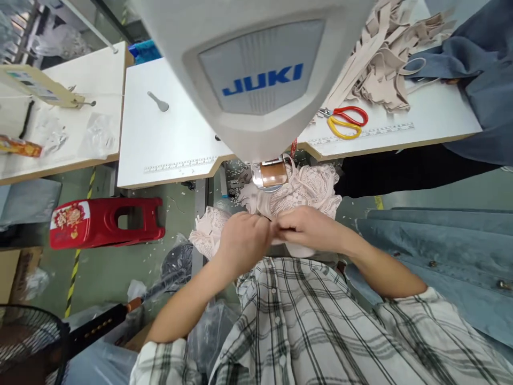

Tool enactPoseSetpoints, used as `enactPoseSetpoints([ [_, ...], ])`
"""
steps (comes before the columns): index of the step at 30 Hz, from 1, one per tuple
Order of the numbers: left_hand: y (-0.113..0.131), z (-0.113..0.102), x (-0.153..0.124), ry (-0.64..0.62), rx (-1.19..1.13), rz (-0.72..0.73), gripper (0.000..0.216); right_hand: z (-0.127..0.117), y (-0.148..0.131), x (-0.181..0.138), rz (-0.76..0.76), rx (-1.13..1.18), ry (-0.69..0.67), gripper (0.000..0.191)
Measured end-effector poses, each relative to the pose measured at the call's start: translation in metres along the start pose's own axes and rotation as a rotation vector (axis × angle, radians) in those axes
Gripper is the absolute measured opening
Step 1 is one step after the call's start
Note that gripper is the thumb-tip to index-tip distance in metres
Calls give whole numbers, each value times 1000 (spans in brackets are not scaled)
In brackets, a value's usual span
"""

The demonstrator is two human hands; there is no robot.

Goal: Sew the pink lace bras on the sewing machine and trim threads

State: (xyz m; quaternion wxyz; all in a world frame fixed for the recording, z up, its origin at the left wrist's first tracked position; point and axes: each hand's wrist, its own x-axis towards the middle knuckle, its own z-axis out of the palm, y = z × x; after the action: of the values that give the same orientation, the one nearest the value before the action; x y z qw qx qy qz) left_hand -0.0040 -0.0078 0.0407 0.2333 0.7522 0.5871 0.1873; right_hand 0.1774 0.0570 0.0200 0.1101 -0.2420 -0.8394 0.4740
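My left hand [242,238] and my right hand [306,227] meet in front of my chest, fingers closed and pinching the edge of a pale pink lace garment [308,187]. The lace spreads away from my hands toward the sewing machine's metal presser area [272,174], with another fold of it [210,224] hanging to the left of my left hand. The big white JUKI sewing machine head [260,69] looms above the fabric. My fingertips are pressed together, and what lies between them is partly hidden.
A white table [168,133] carries a printed ruler strip. Red and yellow scissors [347,120] lie by a pile of beige straps [385,59]. Blue denim fabric [449,256] lies at right. A red plastic stool [106,222] and a black fan [28,342] stand at left.
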Motion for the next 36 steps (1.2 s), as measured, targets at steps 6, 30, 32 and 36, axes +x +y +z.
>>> enactPoseSetpoints([
  [6,-43,20,9,-234,-1170,-583,52,25,27,25,-130,-580,406,32],
  [30,-47,26,6,99,-945,-607,45,-38,79,17,246,-409,612,29],
  [32,-50,23,5,118,-1005,-628,44,-92,100,17,439,-585,793,36],
  [36,-45,17,6,108,-1152,-637,41,-163,123,24,625,-707,536,38],
])
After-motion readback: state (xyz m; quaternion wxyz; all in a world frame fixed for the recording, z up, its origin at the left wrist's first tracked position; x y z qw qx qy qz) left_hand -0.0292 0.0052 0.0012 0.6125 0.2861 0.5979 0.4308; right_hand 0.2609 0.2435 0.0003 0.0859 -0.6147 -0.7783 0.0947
